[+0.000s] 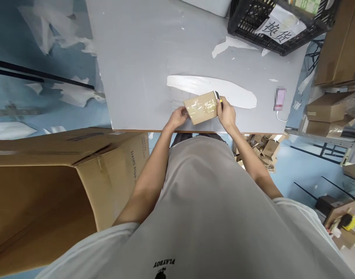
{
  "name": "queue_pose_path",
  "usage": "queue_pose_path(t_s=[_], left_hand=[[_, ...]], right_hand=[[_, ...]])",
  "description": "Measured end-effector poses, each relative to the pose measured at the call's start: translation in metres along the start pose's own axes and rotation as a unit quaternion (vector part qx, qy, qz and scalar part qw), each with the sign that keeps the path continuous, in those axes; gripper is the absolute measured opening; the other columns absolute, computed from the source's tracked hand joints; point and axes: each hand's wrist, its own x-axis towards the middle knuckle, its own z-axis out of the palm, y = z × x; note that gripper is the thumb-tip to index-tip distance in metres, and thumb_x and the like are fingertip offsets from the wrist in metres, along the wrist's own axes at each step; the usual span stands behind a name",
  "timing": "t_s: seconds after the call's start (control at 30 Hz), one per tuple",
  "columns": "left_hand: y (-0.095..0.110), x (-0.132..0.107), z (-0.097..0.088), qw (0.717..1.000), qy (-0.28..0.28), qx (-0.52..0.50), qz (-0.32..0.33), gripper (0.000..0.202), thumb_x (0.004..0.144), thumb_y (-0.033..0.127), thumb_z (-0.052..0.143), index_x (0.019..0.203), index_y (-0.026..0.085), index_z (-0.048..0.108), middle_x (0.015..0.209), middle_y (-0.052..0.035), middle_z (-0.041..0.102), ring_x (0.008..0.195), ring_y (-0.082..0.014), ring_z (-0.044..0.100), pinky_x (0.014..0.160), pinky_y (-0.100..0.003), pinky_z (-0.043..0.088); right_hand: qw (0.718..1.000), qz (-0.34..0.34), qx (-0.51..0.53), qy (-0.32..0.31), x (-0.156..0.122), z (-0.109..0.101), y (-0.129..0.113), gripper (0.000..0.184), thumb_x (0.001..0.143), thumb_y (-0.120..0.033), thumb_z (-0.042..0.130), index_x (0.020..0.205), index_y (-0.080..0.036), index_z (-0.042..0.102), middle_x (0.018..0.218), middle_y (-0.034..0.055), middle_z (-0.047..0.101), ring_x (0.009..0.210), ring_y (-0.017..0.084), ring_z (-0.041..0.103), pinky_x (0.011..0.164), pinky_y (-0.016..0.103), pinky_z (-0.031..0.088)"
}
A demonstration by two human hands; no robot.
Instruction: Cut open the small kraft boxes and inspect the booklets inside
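Observation:
A small cardboard box (203, 108) with shiny clear tape across its top is held at a tilt between my hands, over the near edge of the grey table (136, 77). My left hand (179, 117) has its fingers closed at the box's left end; the fingertips are partly hidden. At the other end, my right hand (226, 113) is closed around a black and yellow box cutter (219, 99) and also touches the box. Just behind lies a long strip of white paper (238, 95) on the tabletop.
A black plastic crate (253, 27) with a handwritten paper label stands at the back right. Near the right edge lies a pinkish phone-like device (280, 99) with a white cable. A large open carton (107, 174) stands to my left. Cardboard scraps (267, 151) are heaped below the table.

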Motion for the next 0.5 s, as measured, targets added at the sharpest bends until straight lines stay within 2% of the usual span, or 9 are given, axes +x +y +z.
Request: queue_pose_path(t_s=[0.1, 0.17, 0.27, 0.37, 0.5], left_hand=[[0.013, -0.006, -0.017, 0.999, 0.045, 0.026, 0.014, 0.035, 0.086, 0.030, 0.078, 0.120, 0.020, 0.076, 0.138, -0.0141, 0.082, 0.123, -0.0307, 0.077, 0.117, -0.048, 0.060], [0.027, -0.013, -0.029, 0.997, 0.051, 0.019, 0.060, 0.038, 0.095, 0.038, 0.073, 0.130, 0.022, 0.077, 0.145, -0.0124, 0.079, 0.129, -0.0291, 0.076, 0.118, -0.046, 0.060], [0.055, -0.022, -0.042, 0.993, 0.018, 0.012, 0.115, 0.038, 0.101, 0.045, 0.070, 0.131, 0.024, 0.079, 0.143, -0.0106, 0.081, 0.131, -0.0285, 0.076, 0.118, -0.045, 0.062], [0.078, -0.029, -0.048, 0.991, -0.016, 0.011, 0.132, 0.037, 0.100, 0.046, 0.074, 0.128, 0.023, 0.081, 0.138, -0.0103, 0.082, 0.125, -0.0283, 0.078, 0.115, -0.045, 0.064], [0.092, -0.030, -0.050, 0.988, -0.033, 0.019, 0.149, 0.032, 0.097, 0.041, 0.079, 0.124, 0.024, 0.082, 0.133, -0.0088, 0.082, 0.119, -0.0276, 0.079, 0.114, -0.046, 0.066]], right_hand=[[0.999, 0.009, -0.032, 0.015, -0.002, 0.004, 0.002, 0.073, 0.120, -0.073, 0.015, 0.151, -0.027, 0.063, 0.132, 0.0183, 0.081, 0.121, 0.036, 0.076, 0.106, 0.053, 0.061], [0.998, 0.008, -0.049, 0.027, -0.003, 0.004, 0.003, 0.076, 0.119, -0.075, 0.015, 0.154, -0.027, 0.061, 0.133, 0.0187, 0.080, 0.124, 0.036, 0.076, 0.108, 0.054, 0.060], [0.997, 0.004, -0.061, 0.052, -0.008, -0.003, 0.001, 0.078, 0.119, -0.077, 0.016, 0.156, -0.026, 0.060, 0.135, 0.0191, 0.079, 0.129, 0.036, 0.076, 0.112, 0.055, 0.059], [0.996, 0.020, -0.064, 0.063, -0.021, -0.014, -0.006, 0.074, 0.119, -0.076, 0.019, 0.156, -0.027, 0.061, 0.140, 0.0194, 0.077, 0.130, 0.036, 0.075, 0.113, 0.055, 0.059], [0.998, 0.017, -0.051, 0.044, -0.046, -0.022, -0.017, 0.064, 0.121, -0.068, 0.026, 0.157, -0.027, 0.059, 0.139, 0.0196, 0.078, 0.126, 0.037, 0.077, 0.112, 0.055, 0.060]])
